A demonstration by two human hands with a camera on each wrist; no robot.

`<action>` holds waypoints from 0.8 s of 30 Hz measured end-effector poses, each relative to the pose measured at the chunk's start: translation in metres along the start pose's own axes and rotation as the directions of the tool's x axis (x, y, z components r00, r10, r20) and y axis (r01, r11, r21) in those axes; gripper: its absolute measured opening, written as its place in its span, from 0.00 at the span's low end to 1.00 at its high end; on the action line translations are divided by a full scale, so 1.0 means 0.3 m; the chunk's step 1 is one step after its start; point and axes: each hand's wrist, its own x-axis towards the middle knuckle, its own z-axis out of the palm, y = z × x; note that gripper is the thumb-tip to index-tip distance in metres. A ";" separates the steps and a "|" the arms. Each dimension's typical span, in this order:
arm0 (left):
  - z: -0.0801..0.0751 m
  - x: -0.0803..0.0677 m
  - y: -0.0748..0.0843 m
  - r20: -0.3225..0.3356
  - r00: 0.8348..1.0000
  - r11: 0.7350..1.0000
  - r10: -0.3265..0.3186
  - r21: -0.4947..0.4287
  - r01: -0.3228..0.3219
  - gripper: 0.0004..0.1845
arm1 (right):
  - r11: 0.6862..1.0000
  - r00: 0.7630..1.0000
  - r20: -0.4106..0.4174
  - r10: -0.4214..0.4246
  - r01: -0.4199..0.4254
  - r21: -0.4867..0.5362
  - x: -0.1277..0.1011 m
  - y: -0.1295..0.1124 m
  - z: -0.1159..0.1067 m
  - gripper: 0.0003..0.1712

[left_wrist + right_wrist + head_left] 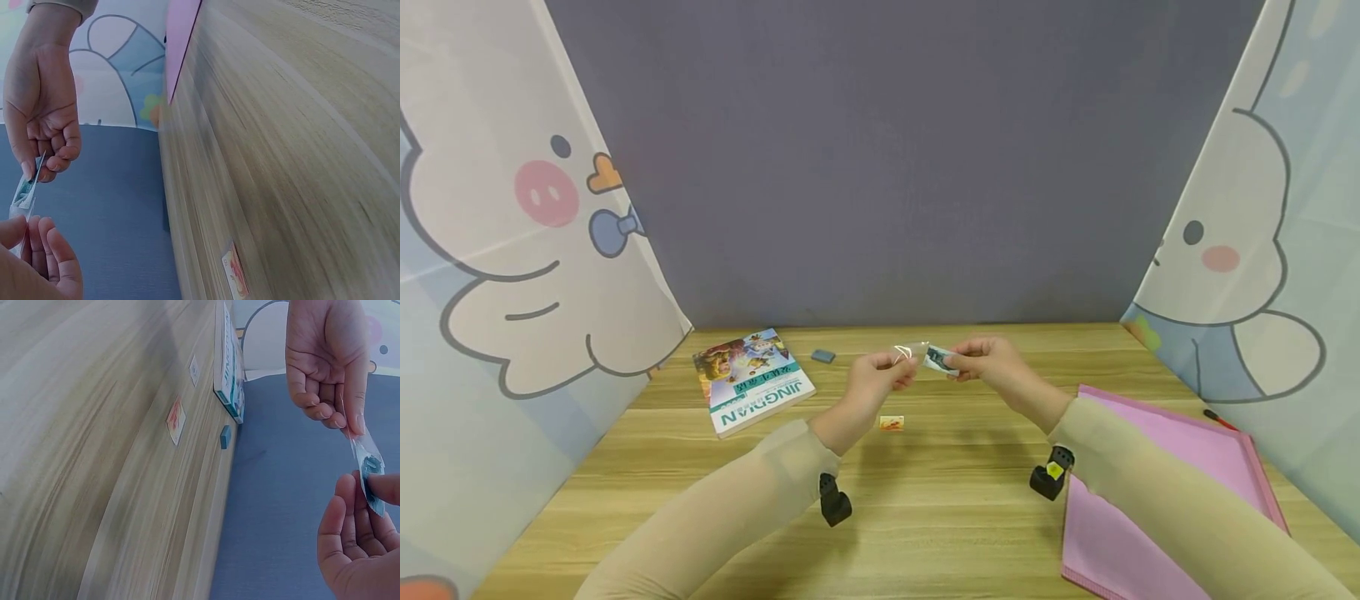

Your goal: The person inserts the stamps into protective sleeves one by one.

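Ahead of me, my left hand (880, 379) pinches a small clear plastic sleeve (912, 350) between thumb and fingers. Facing it, my right hand (988, 362) pinches a small teal-and-white, stamp-like card (938, 360) by its near end. In the right wrist view the teal card (373, 467) overlaps the mouth of the sleeve, and both hands are raised above the table. The left wrist view also has the card (25, 192) between the fingertips of the two hands. Below, an orange-and-white stamp-like card (892, 423) lies on the table.
A thick illustrated book (752, 382) lies at the left, with a small blue-grey block (823, 356) beside it. Another small pale card (194, 370) is on the wood. At the right sits a pink tray (1120, 533), under my forearm, near a red-and-black pen-like tool (1221, 419).
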 end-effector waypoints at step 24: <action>0.022 -0.020 0.014 0.027 0.999 0.995 0.019 0.094 -0.022 0.11 | 0.997 1.000 0.023 0.007 -0.005 -0.081 0.004 -0.004 -0.007 0.16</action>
